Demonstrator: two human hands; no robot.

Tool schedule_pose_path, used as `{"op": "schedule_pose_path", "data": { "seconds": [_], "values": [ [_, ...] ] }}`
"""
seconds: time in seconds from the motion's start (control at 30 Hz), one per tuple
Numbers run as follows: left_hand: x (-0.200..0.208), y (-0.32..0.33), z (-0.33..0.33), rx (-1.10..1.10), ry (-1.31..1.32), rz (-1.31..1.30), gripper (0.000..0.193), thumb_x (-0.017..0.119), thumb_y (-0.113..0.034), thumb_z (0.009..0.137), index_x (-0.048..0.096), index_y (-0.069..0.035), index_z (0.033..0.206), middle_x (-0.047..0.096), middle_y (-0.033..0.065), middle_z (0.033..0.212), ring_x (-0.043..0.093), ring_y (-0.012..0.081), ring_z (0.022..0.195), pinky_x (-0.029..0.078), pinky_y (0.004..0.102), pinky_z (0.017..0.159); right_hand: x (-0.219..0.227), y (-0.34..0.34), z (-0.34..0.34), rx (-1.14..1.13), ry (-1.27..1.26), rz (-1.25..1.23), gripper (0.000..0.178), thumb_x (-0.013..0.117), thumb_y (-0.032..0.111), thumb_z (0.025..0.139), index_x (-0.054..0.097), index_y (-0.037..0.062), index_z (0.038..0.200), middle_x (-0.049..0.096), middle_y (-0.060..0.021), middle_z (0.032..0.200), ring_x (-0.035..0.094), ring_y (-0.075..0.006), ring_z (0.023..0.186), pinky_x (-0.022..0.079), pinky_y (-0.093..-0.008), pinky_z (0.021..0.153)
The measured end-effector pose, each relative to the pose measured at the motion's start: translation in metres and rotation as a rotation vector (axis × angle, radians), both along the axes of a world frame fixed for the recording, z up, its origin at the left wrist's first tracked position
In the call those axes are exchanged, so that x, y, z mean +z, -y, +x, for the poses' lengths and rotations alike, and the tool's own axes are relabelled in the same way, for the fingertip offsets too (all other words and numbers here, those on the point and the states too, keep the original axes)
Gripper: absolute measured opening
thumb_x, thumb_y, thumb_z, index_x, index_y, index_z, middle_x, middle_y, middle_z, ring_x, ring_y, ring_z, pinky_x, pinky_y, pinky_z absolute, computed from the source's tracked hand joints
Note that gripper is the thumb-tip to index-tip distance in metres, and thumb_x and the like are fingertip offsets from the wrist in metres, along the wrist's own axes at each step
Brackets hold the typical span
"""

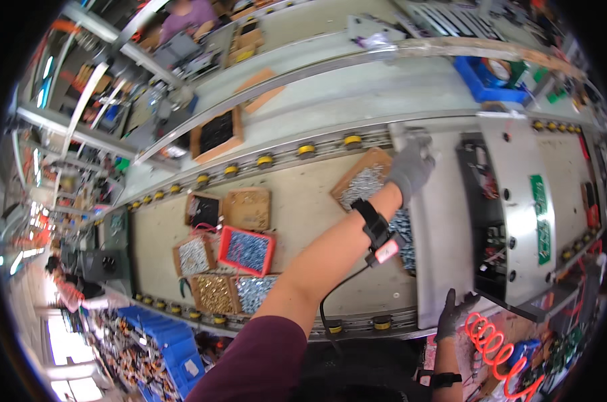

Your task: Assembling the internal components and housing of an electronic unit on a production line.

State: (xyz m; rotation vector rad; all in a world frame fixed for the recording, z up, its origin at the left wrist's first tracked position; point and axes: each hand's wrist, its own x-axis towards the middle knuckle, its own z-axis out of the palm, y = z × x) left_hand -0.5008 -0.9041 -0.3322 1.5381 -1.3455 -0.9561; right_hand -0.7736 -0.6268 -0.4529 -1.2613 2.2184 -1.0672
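A flat pale metal panel (442,228) lies across the conveyor from its far rail to its near rail. My left hand (412,164), in a grey glove, is at the panel's far end, with its fingers closed around the edge; they are slightly blurred. At the near end is my right hand (452,313), gloved in dark grey, thumb and fingers apart beside the panel's edge. To the panel's right stands a metal chassis (525,208) with a green circuit board (540,218) and a dark open side showing wiring. A cardboard box of screws (363,184) sits under my left forearm.
Left on the conveyor are a red tray of screws (248,250), a box of brass-coloured parts (214,293) and several other boxes. Yellow rollers (307,149) line both rails. A coiled orange hose (494,345) hangs near my right hand. Blue bins (159,348) stand lower left.
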Motion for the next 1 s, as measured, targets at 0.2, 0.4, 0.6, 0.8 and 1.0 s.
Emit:
{"op": "schedule_pose_path", "data": {
  "seconds": [0.2, 0.4, 0.6, 0.8, 1.0],
  "values": [
    [-0.038, -0.211, 0.084, 0.13, 0.1, 0.349, 0.03, 0.058, -0.02, 0.089, 0.06, -0.008, 0.116, 0.066, 0.0126, 0.104, 0.063, 0.0229, 0.094, 0.048, 0.0317, 0.082, 0.056, 0.038, 0.045, 0.769, -0.699, 0.389, 0.076, 0.057, 0.044, 0.084, 0.026, 0.01, 0.145, 0.022, -0.0175, 0.15, 0.018, -0.0391, 0.138, 0.015, -0.0542, 0.11],
    [-0.039, -0.387, 0.173, 0.46, 0.128, 0.608, 0.027, 0.058, -0.012, 0.085, 0.063, -0.009, 0.112, 0.067, 0.0124, 0.105, 0.064, 0.0269, 0.097, 0.05, 0.0345, 0.084, 0.01, 0.07, -0.017, 0.816, -1.0, 0.269, 0.065, 0.052, 0.033, 0.089, 0.025, 0.0147, 0.146, 0.017, -0.0139, 0.153, 0.013, -0.0366, 0.14, 0.01, -0.052, 0.113],
    [-0.038, -0.504, 0.207, 0.746, 0.115, 0.708, 0.03, 0.061, -0.011, 0.085, 0.063, -0.009, 0.115, 0.068, 0.0137, 0.094, 0.065, 0.0179, 0.081, 0.051, 0.0315, 0.073, -0.038, 0.134, -0.109, 0.701, -0.96, 0.13, 0.061, 0.048, 0.023, 0.089, 0.026, 0.014, 0.146, 0.027, -0.0146, 0.149, 0.024, -0.0354, 0.137, 0.022, -0.0476, 0.111],
    [0.005, -0.494, 0.266, 0.794, 0.104, 0.672, 0.03, 0.057, -0.029, 0.089, 0.063, -0.014, 0.115, 0.067, 0.0131, 0.103, 0.063, 0.0265, 0.099, 0.047, 0.0353, 0.088, -0.022, 0.181, -0.023, 0.508, -1.084, 0.508, 0.06, 0.051, 0.031, 0.089, 0.029, 0.0213, 0.144, 0.038, -0.016, 0.142, 0.046, -0.0403, 0.121, 0.041, -0.0521, 0.097],
    [-0.002, -0.52, 0.468, 1.01, 0.226, 0.409, 0.03, 0.057, -0.029, 0.088, 0.064, -0.01, 0.11, 0.067, 0.0141, 0.1, 0.064, 0.0278, 0.095, 0.048, 0.0349, 0.084, -0.037, 0.142, 0.138, 0.664, -1.271, 0.361, 0.052, 0.054, 0.034, 0.085, 0.047, 0.0107, 0.131, 0.054, -0.0212, 0.124, 0.055, -0.0387, 0.109, 0.045, -0.0459, 0.091]
  ]
}}
